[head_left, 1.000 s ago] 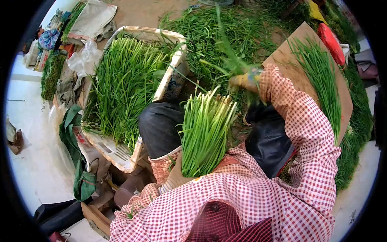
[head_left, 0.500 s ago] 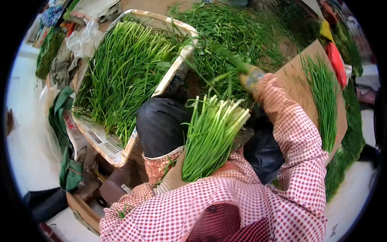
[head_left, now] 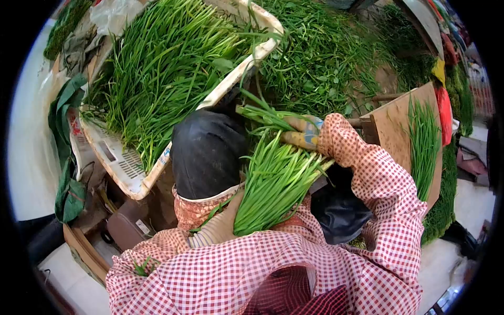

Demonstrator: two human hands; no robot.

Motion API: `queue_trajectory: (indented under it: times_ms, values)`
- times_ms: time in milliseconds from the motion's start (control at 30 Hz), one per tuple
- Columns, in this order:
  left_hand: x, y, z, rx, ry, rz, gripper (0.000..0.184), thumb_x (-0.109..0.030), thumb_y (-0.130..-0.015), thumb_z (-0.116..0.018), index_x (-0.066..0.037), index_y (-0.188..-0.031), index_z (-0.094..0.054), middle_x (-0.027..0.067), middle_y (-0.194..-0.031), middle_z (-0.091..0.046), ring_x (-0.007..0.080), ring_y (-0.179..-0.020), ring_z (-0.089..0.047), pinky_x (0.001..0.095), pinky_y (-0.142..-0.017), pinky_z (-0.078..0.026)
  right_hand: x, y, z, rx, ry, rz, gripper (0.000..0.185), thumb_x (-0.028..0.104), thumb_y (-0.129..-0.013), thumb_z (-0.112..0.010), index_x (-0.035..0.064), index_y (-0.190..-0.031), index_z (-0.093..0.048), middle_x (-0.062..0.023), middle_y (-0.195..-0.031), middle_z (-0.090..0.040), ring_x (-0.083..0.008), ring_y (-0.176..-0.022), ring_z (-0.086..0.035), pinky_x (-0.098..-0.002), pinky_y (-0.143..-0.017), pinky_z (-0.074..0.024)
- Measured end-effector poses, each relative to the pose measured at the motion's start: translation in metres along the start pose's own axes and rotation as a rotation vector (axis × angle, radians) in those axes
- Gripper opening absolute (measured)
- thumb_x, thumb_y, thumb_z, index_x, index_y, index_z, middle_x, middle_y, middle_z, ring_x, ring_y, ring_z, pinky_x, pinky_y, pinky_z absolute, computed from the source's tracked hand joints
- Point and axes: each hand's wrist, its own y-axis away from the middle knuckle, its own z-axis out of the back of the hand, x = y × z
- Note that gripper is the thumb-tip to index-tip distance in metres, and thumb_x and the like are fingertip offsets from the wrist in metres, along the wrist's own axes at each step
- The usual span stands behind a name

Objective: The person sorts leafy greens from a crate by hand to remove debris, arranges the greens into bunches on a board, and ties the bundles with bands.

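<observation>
A thick bundle of garlic chives leans across my lap, pale cut ends pointing up and right. My left hand, in a beige glove with a striped cuff, cradles the bundle from its left side; its fingers are hidden behind the leaves. Just above the bundle's top, my right hand, in a soiled yellow glove with a blue-grey patch, is closed on a small tuft of loose green leaves. The tuft sticks out to the left.
A white plastic crate heaped with chives stands at the left. Loose green trimmings cover the ground ahead. On the right, a brown board carries another row of chives. Black covers are over my knees.
My right hand has come back down and left from beside the trimmings to the top of the bundle, leaves still in it. The bundle stays in my left hand; the view has shifted.
</observation>
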Motion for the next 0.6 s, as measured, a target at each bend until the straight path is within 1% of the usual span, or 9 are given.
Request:
queue_trajectory:
  times_ms: [33, 100, 200, 300, 367, 433, 467, 500, 600]
  values:
    - [-0.001, 0.0, 0.0, -0.005, -0.015, 0.003, 0.068, -0.029, -0.092, -0.056, -0.008, -0.147, -0.023, 0.007, -0.15, -0.033, 0.0243, -0.14, -0.026, 0.0375, -0.118, -0.016, -0.002, 0.009, 0.002, -0.097, 0.03, 0.139, 0.059, 0.045, -0.095, -0.044, 0.012, -0.143, -0.036, -0.0234, -0.127, -0.053, -0.035, -0.117, -0.053, -0.0437, -0.098, -0.0444]
    - [-0.003, 0.001, 0.0, -0.017, -0.091, 0.006, 0.067, -0.029, -0.092, -0.056, -0.008, -0.147, -0.023, 0.0072, -0.15, -0.033, 0.0247, -0.14, -0.026, 0.0374, -0.118, -0.016, 0.02, 0.021, 0.01, -0.142, 0.072, -0.342, 0.057, 0.041, -0.097, -0.04, 0.0123, -0.145, -0.031, -0.0207, -0.135, -0.048, -0.0318, -0.116, -0.055, -0.0397, -0.099, -0.0455]
    - [-0.013, 0.004, 0.001, -0.054, -0.363, 0.019, 0.066, -0.027, -0.092, -0.055, -0.007, -0.147, -0.023, 0.0075, -0.15, -0.034, 0.0254, -0.14, -0.026, 0.0373, -0.118, -0.016, -0.008, 0.013, 0.032, -0.121, 0.173, -0.515, 0.056, 0.043, -0.098, -0.037, 0.0143, -0.145, -0.031, -0.0177, -0.142, -0.041, -0.032, -0.124, -0.048, -0.0407, -0.103, -0.0427]
    - [-0.029, 0.008, 0.004, -0.083, -0.641, 0.033, 0.065, -0.026, -0.092, -0.055, -0.007, -0.147, -0.024, 0.0078, -0.149, -0.034, 0.0261, -0.14, -0.026, 0.0373, -0.118, -0.016, 0.0, 0.008, 0.05, -0.013, 0.453, -0.706, 0.057, 0.046, -0.098, -0.036, 0.015, -0.146, -0.03, -0.0134, -0.149, -0.033, -0.0326, -0.13, -0.042, -0.042, -0.106, -0.0395]
    - [-0.037, 0.01, 0.005, -0.076, -0.724, 0.045, 0.065, -0.026, -0.093, -0.055, -0.006, -0.146, -0.024, 0.0081, -0.149, -0.034, 0.0265, -0.14, -0.026, 0.0372, -0.118, -0.017, -0.022, -0.013, 0.066, 0.16, 0.566, -0.669, 0.075, 0.06, -0.091, -0.041, 0.0119, -0.147, -0.028, -0.0168, -0.151, -0.029, -0.0323, -0.136, -0.034, -0.0438, -0.112, -0.0305]
    - [-0.026, 0.01, 0.005, -0.051, -0.663, 0.085, 0.064, -0.025, -0.093, -0.055, -0.006, -0.146, -0.024, 0.0083, -0.149, -0.034, 0.027, -0.14, -0.026, 0.0371, -0.117, -0.017, -0.019, -0.019, 0.075, -0.001, 0.397, -0.488, 0.088, 0.069, -0.084, -0.046, 0.0093, -0.147, -0.029, -0.0204, -0.148, -0.033, -0.033, -0.137, -0.032, -0.0452, -0.114, -0.0275]
    - [0.001, 0.007, 0.002, -0.033, -0.489, 0.138, 0.055, -0.019, -0.095, -0.046, -0.003, -0.145, -0.027, 0.0099, -0.149, -0.035, 0.0303, -0.139, -0.028, 0.0372, -0.116, -0.019, -0.017, -0.028, 0.08, 0.054, 0.372, -0.346, 0.094, 0.071, -0.081, -0.047, 0.0078, -0.147, -0.027, -0.021, -0.148, -0.033, -0.0334, -0.137, -0.032, -0.0453, -0.114, -0.0268]
    - [0.015, 0.003, -0.002, -0.026, -0.485, 0.141, 0.055, -0.019, -0.095, -0.046, -0.003, -0.145, -0.027, 0.0099, -0.149, -0.035, 0.0303, -0.139, -0.028, 0.0372, -0.116, -0.019, -0.01, -0.036, 0.08, 0.107, 0.342, -0.205, 0.099, 0.074, -0.078, -0.048, 0.0063, -0.147, -0.025, -0.0216, -0.148, -0.033, -0.0337, -0.137, -0.033, -0.0454, -0.114, -0.0262]
    - [0.045, -0.006, -0.012, 0.003, 0.253, 0.132, 0.05, -0.016, -0.095, -0.046, -0.01, -0.143, -0.035, 0.0103, -0.145, -0.041, 0.0254, -0.133, -0.037, 0.035, -0.111, -0.028, 0.075, -0.02, 0.049, 0.412, 0.464, -0.069, 0.098, 0.07, -0.079, -0.048, 0.0021, -0.146, -0.025, -0.0222, -0.147, -0.034, -0.0346, -0.135, -0.035, -0.0418, -0.113, -0.0285]
